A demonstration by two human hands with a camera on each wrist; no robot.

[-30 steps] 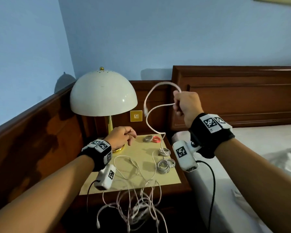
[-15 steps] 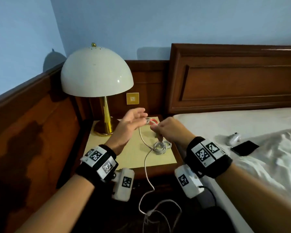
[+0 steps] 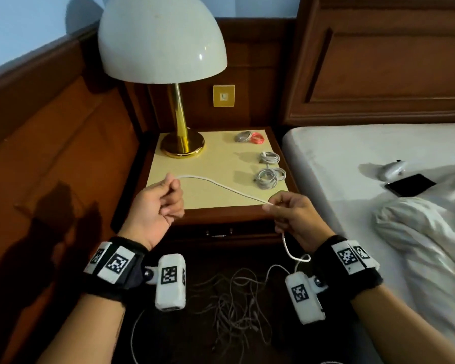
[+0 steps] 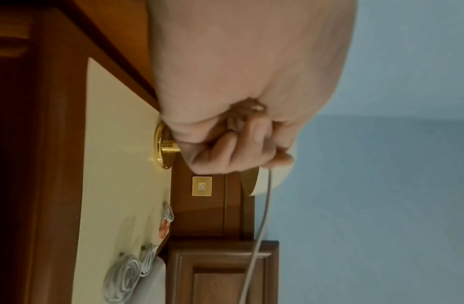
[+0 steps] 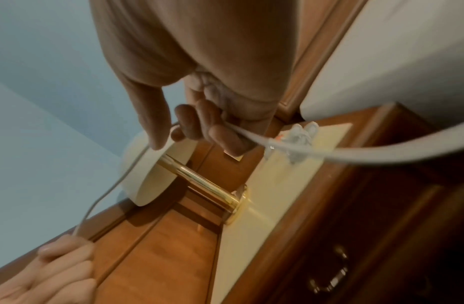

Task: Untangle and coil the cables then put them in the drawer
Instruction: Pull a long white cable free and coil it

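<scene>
A white cable (image 3: 221, 187) is stretched between both hands above the front of the nightstand (image 3: 216, 195). My left hand (image 3: 166, 195) grips one end in curled fingers (image 4: 235, 148). My right hand (image 3: 281, 206) pinches the cable further along (image 5: 189, 131), and the rest hangs down to a tangled pile of cables (image 3: 237, 306) on the floor. Several coiled cables lie on the nightstand's right side: white coils (image 3: 269, 177), another white coil (image 3: 269, 157), and a grey one beside a red one (image 3: 250, 137). The drawer (image 3: 221, 233) under the top is closed; its handle (image 5: 332, 275) shows.
A brass lamp (image 3: 181, 143) with a white dome shade (image 3: 160, 40) stands at the nightstand's back left. A bed (image 3: 365, 158) on the right carries a black phone (image 3: 410, 184), a small white object (image 3: 393, 170) and a crumpled sheet. Wood panelling runs along the left.
The hands have come back from the coils at the nightstand's right to its front edge, now spread apart with a white cable pulled straight between them. The view has tilted downward.
</scene>
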